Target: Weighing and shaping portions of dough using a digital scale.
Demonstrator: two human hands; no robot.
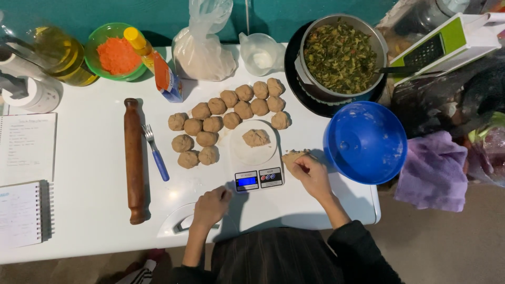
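A white kitchen scale (256, 158) with a lit blue display stands near the table's front edge, with a lump of brown dough (256, 138) on its round platform. My right hand (310, 174) rests just right of the scale and pinches a small piece of dough (292, 155). My left hand (212, 206) lies on the table left of the scale's front, fingers curled, holding nothing. Several brown dough balls (229, 113) lie grouped behind and to the left of the scale.
A wooden rolling pin (134, 159) and a blue-handled fork (155, 153) lie at left. Blue bowl (365, 142) at right, pot of cooked greens (341, 56) behind it. Green bowl of orange powder (116, 52), oil bottle (60, 54), flour bag (203, 50), notebooks (23, 179).
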